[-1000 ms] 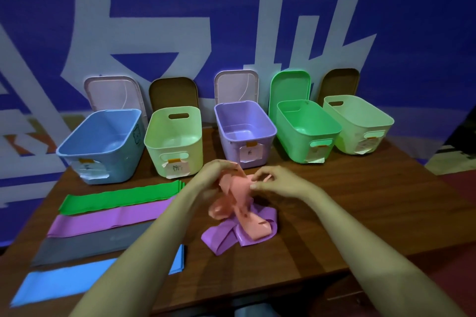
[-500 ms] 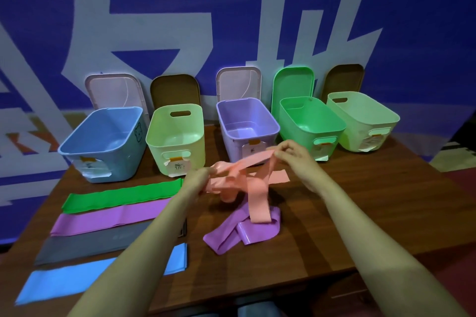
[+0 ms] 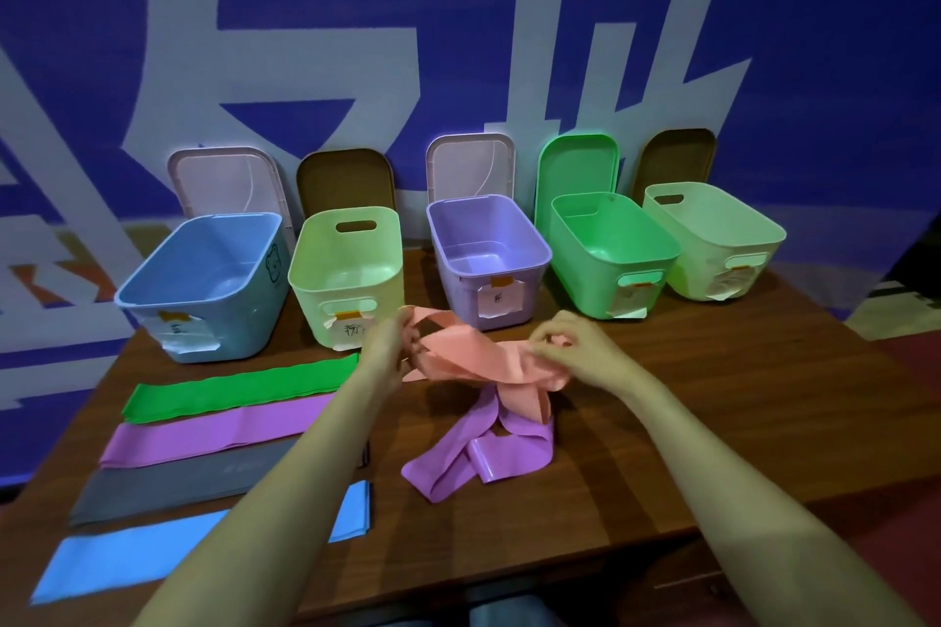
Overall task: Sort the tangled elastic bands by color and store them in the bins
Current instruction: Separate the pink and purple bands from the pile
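Both hands are working above the middle of the wooden desk (image 3: 738,423), in front of the lilac bin (image 3: 489,260).

Left hand (image 3: 389,346): fingers curling round one end of the salmon band (image 3: 473,356), gripping it.

Right hand (image 3: 580,346): fingertips bunching and pinching the same band further along.

The salmon band is a flat, matte, rubbery ribbon, twisting between the two hands. A fold of it is hanging down to the purple band (image 3: 478,453), where the two are crossing. The purple band is lying crumpled and looped on the desk, slightly glossy.

Along the left edge, four bands are lying flat and parallel. Going from the far side towards the near edge, they are the green strip (image 3: 239,387), the violet strip (image 3: 219,428), the grey strip (image 3: 203,479) and the blue strip (image 3: 153,555).

Along the far edge five smooth plastic tubs with rounded corners are standing open. From left to right they are the blue bin (image 3: 203,280), the pale yellow-green bin (image 3: 346,270), the lilac one, the green bin (image 3: 611,255) and the pale mint bin (image 3: 713,234). Paper labels are taped on their fronts. The lids (image 3: 346,181) are leaning upright behind them.
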Available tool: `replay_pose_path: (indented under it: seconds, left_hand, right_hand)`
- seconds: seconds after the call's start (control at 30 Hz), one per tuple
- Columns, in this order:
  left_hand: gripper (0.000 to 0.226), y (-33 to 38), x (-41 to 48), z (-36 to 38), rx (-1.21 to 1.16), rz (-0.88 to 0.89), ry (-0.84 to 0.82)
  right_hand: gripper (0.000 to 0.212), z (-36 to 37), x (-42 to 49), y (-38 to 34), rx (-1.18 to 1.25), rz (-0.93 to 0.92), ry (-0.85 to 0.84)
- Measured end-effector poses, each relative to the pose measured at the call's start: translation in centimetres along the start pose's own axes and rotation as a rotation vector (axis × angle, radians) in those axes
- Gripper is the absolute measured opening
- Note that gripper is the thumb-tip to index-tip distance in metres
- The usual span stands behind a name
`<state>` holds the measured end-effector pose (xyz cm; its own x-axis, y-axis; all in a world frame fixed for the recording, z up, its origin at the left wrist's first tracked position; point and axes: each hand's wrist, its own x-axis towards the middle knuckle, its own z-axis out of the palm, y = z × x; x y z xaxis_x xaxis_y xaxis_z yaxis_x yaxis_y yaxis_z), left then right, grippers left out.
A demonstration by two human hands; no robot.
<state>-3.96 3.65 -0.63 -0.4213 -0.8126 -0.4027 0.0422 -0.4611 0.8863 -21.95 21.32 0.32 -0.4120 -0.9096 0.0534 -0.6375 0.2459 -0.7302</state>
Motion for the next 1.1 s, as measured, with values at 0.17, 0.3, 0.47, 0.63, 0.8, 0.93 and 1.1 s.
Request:
replay_pose_path:
  seconds: [0.17, 0.3, 0.47, 0.63, 0.8, 0.93, 1.1]
  left_hand:
    - [0.018, -0.5, 0.6, -0.6, 0.341, 0.185, 0.069]
    - [0.016, -0.8, -0.1, 0.2, 0.410, 0.329, 0.119]
    - [0.017, -0.2, -0.7, 0.4, 0.284, 0.325, 0.087]
    - [0.017, 1.1, -2.7, 1.5, 0.357, 0.386, -0.175]
    - [0.020, 2.3, -4.0, 3.5, 0.367, 0.416, -0.258]
    - [0.021, 3.5, -5.1, 4.7, 0.343, 0.433, -0.380]
    - [0.019, 4.6, -6.2, 5.7, 0.226, 0.427, -0.451]
  right_hand:
    - [0.016, -1.2, 0.1, 1.0, 0.054, 0.151, 0.226]
    - [0.021, -1.7, -0.7, 1.8, -0.471, 0.235, -0.053]
    - [0.018, -1.2, -1.6, 2.3, -0.690, 0.268, 0.080]
    - [0.014, -1.5, -1.6, 3.3, -0.679, 0.453, -0.005]
    - [0.020, -1.0, -1.3, 2.4, -0.515, 0.431, -0.033]
    - [0.046, -0.6, -0.7, -0.7, 0.112, 0.124, 0.002]
    - [0.012, -0.2, 1.0, -3.6, 0.037, -0.043, 0.183]
